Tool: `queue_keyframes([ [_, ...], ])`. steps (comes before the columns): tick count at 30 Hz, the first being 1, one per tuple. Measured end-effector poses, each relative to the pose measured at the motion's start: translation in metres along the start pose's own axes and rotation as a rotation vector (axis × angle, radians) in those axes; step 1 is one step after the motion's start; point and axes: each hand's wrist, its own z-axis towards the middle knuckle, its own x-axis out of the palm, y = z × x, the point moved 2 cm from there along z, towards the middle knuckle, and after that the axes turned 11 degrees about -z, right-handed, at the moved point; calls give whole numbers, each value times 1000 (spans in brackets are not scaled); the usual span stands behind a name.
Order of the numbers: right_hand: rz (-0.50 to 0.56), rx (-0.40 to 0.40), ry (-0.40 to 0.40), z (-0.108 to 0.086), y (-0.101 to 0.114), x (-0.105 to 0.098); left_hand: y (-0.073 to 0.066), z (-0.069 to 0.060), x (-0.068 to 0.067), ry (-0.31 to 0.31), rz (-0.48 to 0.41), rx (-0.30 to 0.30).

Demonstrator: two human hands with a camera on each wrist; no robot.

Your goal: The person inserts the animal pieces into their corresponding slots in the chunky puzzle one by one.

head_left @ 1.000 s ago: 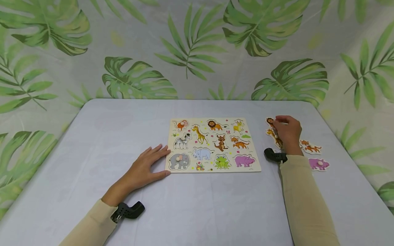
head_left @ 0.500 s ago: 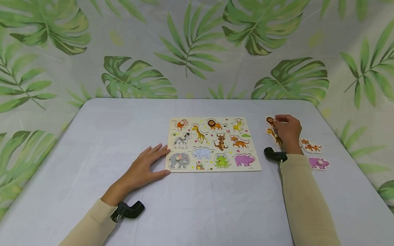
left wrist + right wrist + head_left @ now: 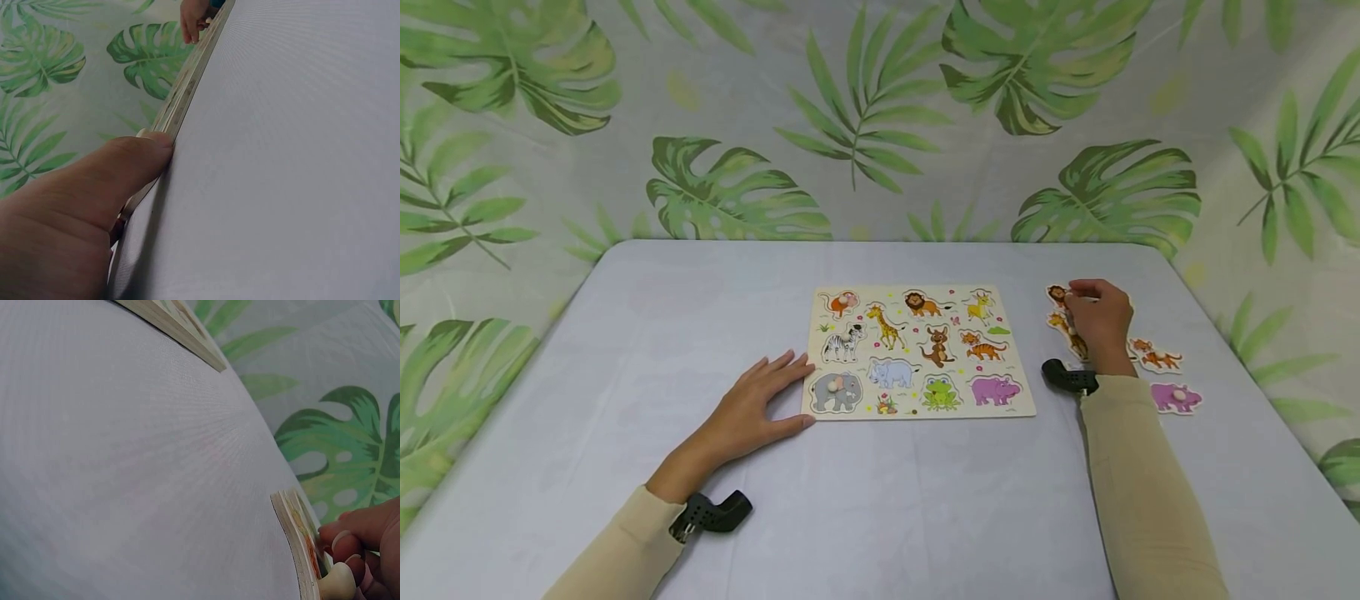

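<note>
My left hand [image 3: 737, 417] lies with straight fingers against the left edge of a wooden animal puzzle board [image 3: 916, 337]; its thumb [image 3: 140, 156] touches the board's rim. On the right, my right hand [image 3: 1101, 321] bends over the loose pieces and appears to pinch the lion puzzle piece [image 3: 1057, 294]; the grip itself is hidden. A giraffe piece [image 3: 1063, 327] lies just below, partly covered by that hand. In the right wrist view a cream knob [image 3: 339, 581] stands in front of the curled fingers [image 3: 359, 528]. Knobbed elephant [image 3: 842, 392] and monkey [image 3: 842, 303] pieces sit in the board.
A tiger piece [image 3: 1159, 357] and a purple hippo piece [image 3: 1177, 399] lie right of the right wrist. White cloth [image 3: 910, 508] covers the table. Behind it hangs a leaf-print curtain [image 3: 880, 108]. Each wrist wears a black camera mount [image 3: 718, 511].
</note>
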Motion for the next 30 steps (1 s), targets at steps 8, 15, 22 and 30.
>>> queue_keyframes([
  [8,0,-7,-8,-2,2,-1,-1,0,0,4,0,-6],
  [15,0,-16,-17,-2,2,0,-1,-1,0,5,3,-11],
  [22,7,-17,-25,-4,4,-2,0,0,0,3,7,-12],
  [30,21,-14,-18,-2,4,-3,-1,-1,0,-2,3,-13],
])
